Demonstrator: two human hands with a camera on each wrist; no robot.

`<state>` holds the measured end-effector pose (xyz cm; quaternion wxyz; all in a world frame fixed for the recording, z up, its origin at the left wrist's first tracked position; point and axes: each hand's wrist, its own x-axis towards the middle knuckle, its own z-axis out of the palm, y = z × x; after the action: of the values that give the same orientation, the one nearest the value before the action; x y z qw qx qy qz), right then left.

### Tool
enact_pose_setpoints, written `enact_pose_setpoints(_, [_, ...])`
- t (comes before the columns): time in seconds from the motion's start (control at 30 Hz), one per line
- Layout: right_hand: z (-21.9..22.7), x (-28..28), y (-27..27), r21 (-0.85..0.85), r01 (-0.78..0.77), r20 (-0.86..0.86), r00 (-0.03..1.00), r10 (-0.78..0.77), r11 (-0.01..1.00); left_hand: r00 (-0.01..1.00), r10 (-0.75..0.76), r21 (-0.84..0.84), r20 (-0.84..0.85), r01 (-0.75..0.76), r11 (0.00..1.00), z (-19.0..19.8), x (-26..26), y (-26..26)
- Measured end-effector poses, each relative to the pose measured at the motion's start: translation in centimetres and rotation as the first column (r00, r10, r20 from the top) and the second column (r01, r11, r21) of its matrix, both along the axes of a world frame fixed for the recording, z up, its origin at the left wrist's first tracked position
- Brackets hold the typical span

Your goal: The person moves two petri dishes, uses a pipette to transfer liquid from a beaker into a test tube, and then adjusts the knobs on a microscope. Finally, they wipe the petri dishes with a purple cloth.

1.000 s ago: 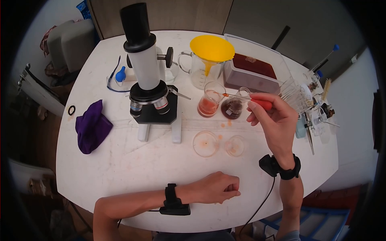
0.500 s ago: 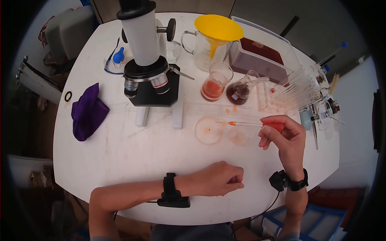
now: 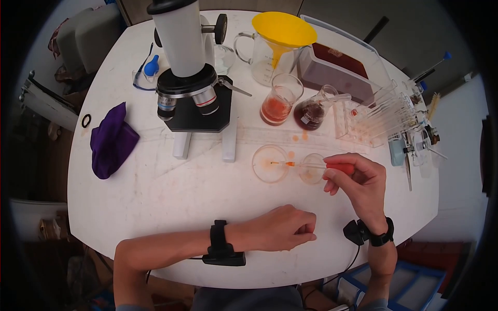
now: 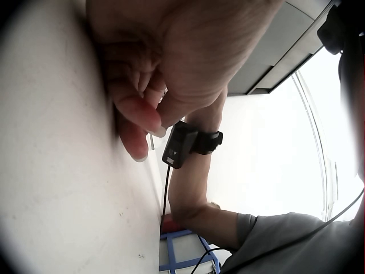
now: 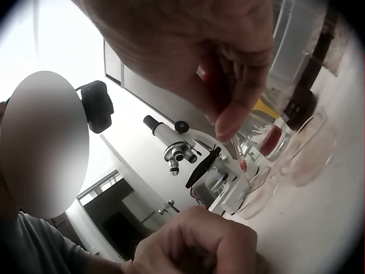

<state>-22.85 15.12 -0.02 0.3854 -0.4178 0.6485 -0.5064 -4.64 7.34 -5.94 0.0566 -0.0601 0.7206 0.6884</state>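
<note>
My right hand [image 3: 363, 184] pinches the red rubber bulb of a glass dropper [image 3: 306, 165] between thumb and fingers. Orange liquid shows near the tip, which points left over a shallow petri dish [image 3: 262, 175] with a small dark speck in its middle. A smaller glass dish [image 3: 310, 179] lies beside it, partly under the dropper's stem. In the right wrist view the dropper slants down, its tip low over the dish. My left hand [image 3: 277, 228] rests on the table in front, its fingers loosely curled and holding nothing.
Behind the dishes stand a wide-mouthed flask of red liquid [image 3: 275, 111] and a flask of dark liquid [image 3: 309, 116]. A microscope [image 3: 184, 52] stands left, a jug with a yellow funnel [image 3: 282, 28] at the back, a test tube rack [image 3: 358, 136] right. A purple cloth [image 3: 111, 145] lies far left.
My right hand has brought the dropper from the flask of red liquid down toward me, then left over the petri dish. The head view has tilted down; the left hand stays at rest.
</note>
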Motion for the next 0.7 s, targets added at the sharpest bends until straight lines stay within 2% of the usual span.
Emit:
enact_pose_setpoints(0.57, [1.3,0.3,0.1,-0.005,0.009,-0.046,0.999,-0.009,1.0,1.0,0.0,-0.004,0.007,0.0,1.0,-0.2,0.0,0.1])
enact_pose_setpoints(0.63, [2.4,0.3,0.0,-0.052,0.034,-0.04,0.999,-0.036,0.998,1.0,0.009,-0.012,-0.014,-0.009,1.0,-0.3,0.0,0.1])
enact_pose_setpoints(0.7, [3.7,0.1,-0.5,-0.119,0.059,-0.088,0.994,-0.07,0.991,0.998,-0.041,0.024,0.037,0.04,0.999,-0.5,0.0,0.1])
